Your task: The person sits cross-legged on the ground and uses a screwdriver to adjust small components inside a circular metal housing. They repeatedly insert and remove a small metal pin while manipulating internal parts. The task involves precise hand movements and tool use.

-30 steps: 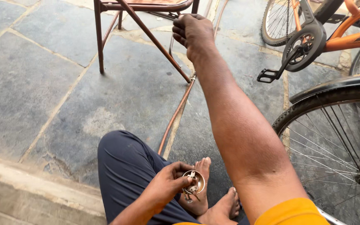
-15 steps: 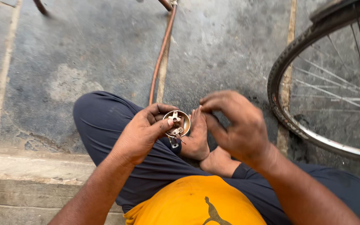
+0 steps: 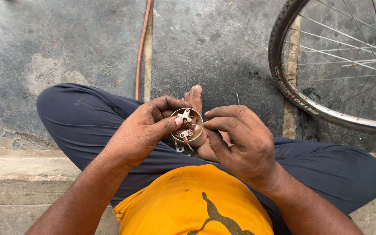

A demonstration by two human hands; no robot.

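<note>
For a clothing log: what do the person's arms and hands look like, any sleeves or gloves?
Both arms are bare to above the elbow. The left hand and right hand wear no gloves, rings or watch. No sleeve edge shows in view.

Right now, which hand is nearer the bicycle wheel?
Right. The right hand pinches a thin pin beside the round metal part, on the bicycle wheel side; the left hand grips that part, farther away.
</note>
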